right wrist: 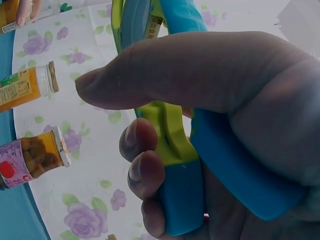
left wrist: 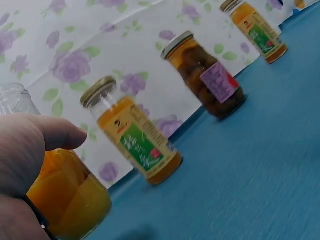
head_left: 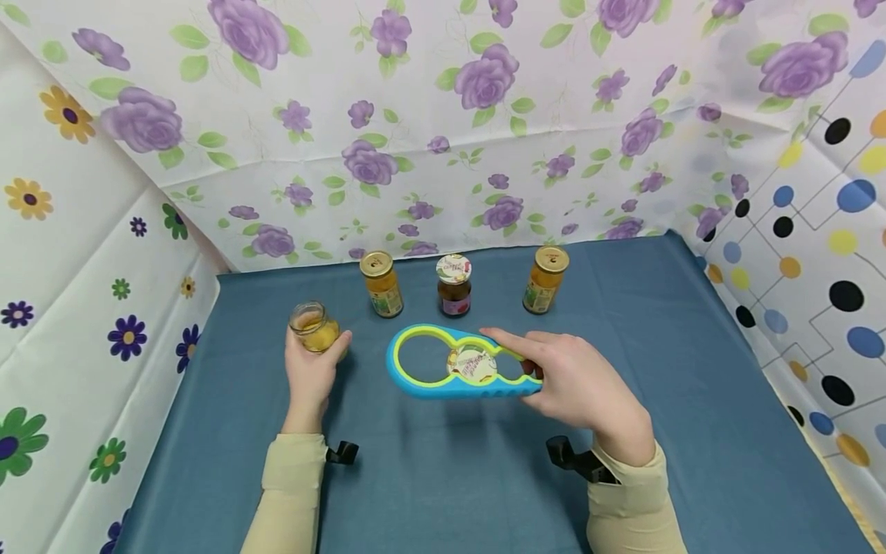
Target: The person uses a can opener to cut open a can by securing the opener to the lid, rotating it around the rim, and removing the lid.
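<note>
Our left hand (head_left: 310,378) grips a jar (head_left: 318,334), right hand (head_left: 587,378) an opener (head_left: 457,390); uncapping seems done, freeing the lid (head_left: 474,365) next.

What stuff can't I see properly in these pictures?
Left wrist: part of the open jar, behind the left hand.
Right wrist: far end of the blue opener, past the top edge.
Right wrist: base of the gold-lidded amber jar, past the left edge.
Head: writing on the lid inside the opener, too small to read.

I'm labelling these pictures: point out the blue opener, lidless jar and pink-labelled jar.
Blue opener (head_left: 450,391), head view: lower rim.
Lidless jar (head_left: 318,335), head view: glass side.
Pink-labelled jar (left wrist: 214,81), left wrist view: label.
</note>
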{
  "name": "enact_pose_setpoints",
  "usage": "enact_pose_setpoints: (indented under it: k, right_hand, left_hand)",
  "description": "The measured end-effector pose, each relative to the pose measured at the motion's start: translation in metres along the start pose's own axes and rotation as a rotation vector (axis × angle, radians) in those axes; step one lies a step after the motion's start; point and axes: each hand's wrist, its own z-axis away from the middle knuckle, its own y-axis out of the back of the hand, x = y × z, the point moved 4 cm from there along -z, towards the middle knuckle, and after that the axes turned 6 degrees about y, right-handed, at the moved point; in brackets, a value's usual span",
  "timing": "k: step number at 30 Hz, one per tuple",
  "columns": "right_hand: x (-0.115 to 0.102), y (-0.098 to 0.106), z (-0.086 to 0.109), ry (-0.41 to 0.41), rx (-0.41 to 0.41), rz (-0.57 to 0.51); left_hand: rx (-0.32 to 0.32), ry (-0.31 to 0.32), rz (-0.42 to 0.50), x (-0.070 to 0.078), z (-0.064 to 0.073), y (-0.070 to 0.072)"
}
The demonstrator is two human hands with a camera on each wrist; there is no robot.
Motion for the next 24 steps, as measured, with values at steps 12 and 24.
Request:
enact_pose_setpoints:
  k: [12,24]
  right_hand:
    - [0.002,0.0,-0.001,-0.02,-0.013,0.007]
    - [0.002,0.001,0.0,-0.012,-0.005,0.013]
  left_hand:
    - [0.034,0.016,-0.024,0.01,0.004,0.009]
    - [0.019,0.072,-0.009,-0.03,-0.014,0.013]
